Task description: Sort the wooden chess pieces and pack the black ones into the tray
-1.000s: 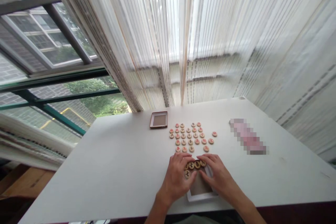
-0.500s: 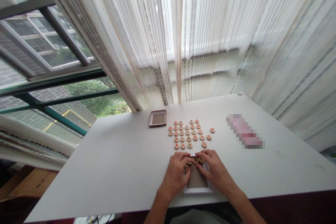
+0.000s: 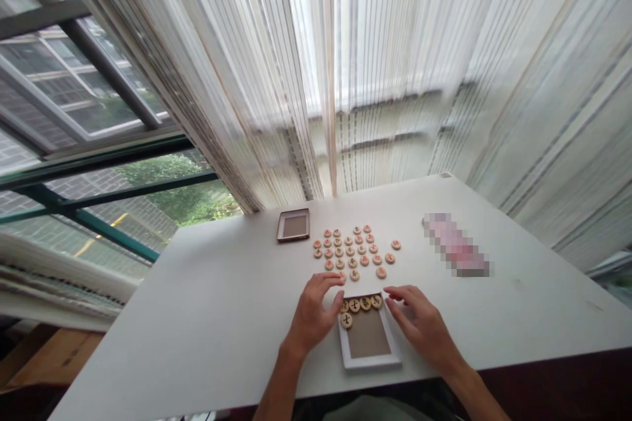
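I locate the box (image 3: 372,364) open on the table (image 3: 222,322), close to the near edge and between the two hands. Inside it I count five discs (image 3: 365,303): four in a row along the far wall and one below the row's left end. Each disc carries a dark character. The left hand (image 3: 316,309) is at the box's far left corner, thumb and fingers spread; I cannot tell whether its fingertips touch the loose disc beneath them. The right hand (image 3: 419,319) is beside the right wall, fingers parted, gripping nothing. The hands are apart from each other. Beyond the box I read loose discs (image 3: 350,250), marked red or black, in rough rows. A shallow tray (image 3: 293,238) lies to their left, farther back; a pixelated pink object (image 3: 457,245) lies to their right. Striped curtains (image 3: 395,66) hang behind the table.
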A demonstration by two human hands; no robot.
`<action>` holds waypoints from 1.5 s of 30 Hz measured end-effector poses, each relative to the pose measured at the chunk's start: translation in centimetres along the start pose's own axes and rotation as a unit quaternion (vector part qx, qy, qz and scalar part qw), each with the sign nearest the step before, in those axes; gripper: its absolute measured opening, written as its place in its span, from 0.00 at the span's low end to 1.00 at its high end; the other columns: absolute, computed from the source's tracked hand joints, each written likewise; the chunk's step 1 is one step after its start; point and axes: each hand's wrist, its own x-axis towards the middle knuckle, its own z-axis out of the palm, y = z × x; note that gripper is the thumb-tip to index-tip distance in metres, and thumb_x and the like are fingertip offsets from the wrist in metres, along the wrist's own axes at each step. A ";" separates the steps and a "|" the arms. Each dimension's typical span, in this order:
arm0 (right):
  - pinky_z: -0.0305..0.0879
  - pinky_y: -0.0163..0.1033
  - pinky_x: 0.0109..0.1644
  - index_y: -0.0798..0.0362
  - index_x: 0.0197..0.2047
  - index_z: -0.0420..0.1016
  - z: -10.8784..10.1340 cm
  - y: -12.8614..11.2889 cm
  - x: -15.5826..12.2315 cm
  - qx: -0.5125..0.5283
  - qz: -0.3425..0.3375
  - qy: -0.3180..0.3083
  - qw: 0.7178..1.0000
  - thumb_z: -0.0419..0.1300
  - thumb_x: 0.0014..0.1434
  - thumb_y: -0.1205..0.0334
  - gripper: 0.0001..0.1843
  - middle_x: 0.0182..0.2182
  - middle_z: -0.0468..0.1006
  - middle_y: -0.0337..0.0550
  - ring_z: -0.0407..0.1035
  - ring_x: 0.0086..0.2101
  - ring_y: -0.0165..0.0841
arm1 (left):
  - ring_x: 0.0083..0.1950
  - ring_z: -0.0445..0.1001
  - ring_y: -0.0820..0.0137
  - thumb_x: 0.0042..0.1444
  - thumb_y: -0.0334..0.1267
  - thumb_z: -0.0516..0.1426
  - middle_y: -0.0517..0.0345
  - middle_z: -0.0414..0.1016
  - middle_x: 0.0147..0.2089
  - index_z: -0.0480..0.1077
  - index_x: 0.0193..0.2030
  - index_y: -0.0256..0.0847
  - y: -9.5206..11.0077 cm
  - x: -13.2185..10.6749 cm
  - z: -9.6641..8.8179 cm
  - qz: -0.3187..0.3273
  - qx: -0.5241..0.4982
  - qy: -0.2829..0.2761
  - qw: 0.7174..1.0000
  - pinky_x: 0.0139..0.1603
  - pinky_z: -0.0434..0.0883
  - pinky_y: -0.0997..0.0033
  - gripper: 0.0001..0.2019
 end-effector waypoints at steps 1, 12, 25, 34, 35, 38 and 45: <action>0.73 0.42 0.46 0.46 0.51 0.74 -0.3 0.2 -0.2 0.007 0.010 -0.003 1.000 0.56 0.68 0.57 0.11 0.43 0.78 0.44 0.74 0.43 0.38 | 0.56 0.72 0.62 0.62 0.32 0.57 0.53 0.76 0.51 0.73 0.50 0.46 -0.4 0.6 -0.3 0.008 0.000 0.002 1.000 0.60 0.70 0.56 0.10; 0.73 0.39 0.46 0.48 0.47 0.76 -0.9 1.1 -1.0 0.049 0.036 -0.004 0.998 0.54 0.68 0.56 0.11 0.42 0.81 0.43 0.76 0.42 0.37 | 0.44 0.77 0.68 0.63 0.35 0.57 0.55 0.79 0.44 0.74 0.47 0.42 -3.1 9.9 -1.5 0.054 0.054 -0.066 0.995 0.49 0.73 0.68 0.07; 0.74 0.39 0.44 0.48 0.46 0.77 -1.2 1.2 -0.7 0.066 0.047 0.006 0.997 0.55 0.68 0.57 0.11 0.40 0.82 0.43 0.77 0.40 0.37 | 0.44 0.77 0.65 0.58 0.42 0.60 0.54 0.81 0.43 0.78 0.44 0.42 -7.3 18.5 3.2 0.039 0.129 -0.170 0.976 0.50 0.73 0.66 0.10; 0.74 0.38 0.45 0.48 0.46 0.77 -1.4 1.0 -0.6 0.088 0.063 0.001 0.994 0.55 0.68 0.58 0.11 0.40 0.82 0.43 0.77 0.40 0.36 | 0.44 0.78 0.66 0.60 0.41 0.57 0.55 0.81 0.43 0.77 0.46 0.41 -8.9 19.7 3.8 0.013 0.135 -0.180 0.974 0.51 0.72 0.67 0.12; 0.74 0.38 0.45 0.49 0.46 0.78 -1.4 1.0 -0.6 0.089 0.062 0.002 0.994 0.55 0.68 0.58 0.11 0.40 0.82 0.44 0.77 0.40 0.36 | 0.44 0.78 0.66 0.60 0.41 0.57 0.54 0.81 0.43 0.77 0.46 0.41 -9.3 19.8 3.3 0.009 0.135 -0.177 0.975 0.51 0.72 0.67 0.12; 0.74 0.38 0.45 0.49 0.45 0.78 -1.4 1.0 -0.5 0.089 0.060 0.004 0.994 0.55 0.68 0.58 0.11 0.40 0.82 0.44 0.77 0.40 0.37 | 0.43 0.78 0.66 0.60 0.40 0.57 0.54 0.81 0.42 0.78 0.45 0.40 -10.4 19.7 1.7 -0.004 0.137 -0.172 0.976 0.50 0.73 0.68 0.11; 0.74 0.41 0.46 0.48 0.46 0.77 -1.4 1.2 -0.5 0.092 0.062 -0.002 0.994 0.54 0.68 0.56 0.11 0.40 0.82 0.46 0.76 0.40 0.38 | 0.43 0.78 0.66 0.60 0.43 0.57 0.54 0.82 0.42 0.78 0.44 0.41 -10.4 19.4 0.8 -0.007 0.149 -0.181 0.972 0.50 0.73 0.67 0.13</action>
